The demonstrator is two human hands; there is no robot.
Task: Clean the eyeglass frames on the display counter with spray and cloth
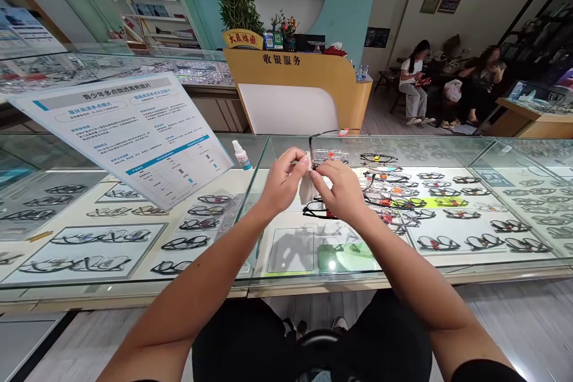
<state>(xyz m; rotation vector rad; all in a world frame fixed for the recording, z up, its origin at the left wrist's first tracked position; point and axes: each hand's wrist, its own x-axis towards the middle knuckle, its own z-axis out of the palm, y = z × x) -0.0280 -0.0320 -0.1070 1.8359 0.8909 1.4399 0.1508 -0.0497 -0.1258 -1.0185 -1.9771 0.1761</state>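
Note:
Above the glass display counter (293, 279), both of my hands are closed around one pair of eyeglasses (310, 144). A dark temple arm sticks up between the hands and bends away at the top; the lenses are mostly hidden by fingers. My left hand (283, 180) pinches a pale cleaning cloth (307, 191) against the frame, and the cloth's loose end hangs down. Fingers of my right hand (342, 190) grip the frame from the other side. Just below them, a dark-framed pair of glasses (317, 210) shows, partly covered by my right hand.
A printed sheet (134, 137) stands tilted at the left, with a small white spray bottle (242, 155) beside it. Several rows of glasses (441, 243) fill the counter. Beyond it is a cashier desk (295, 95); two people (416, 80) sit at the far right.

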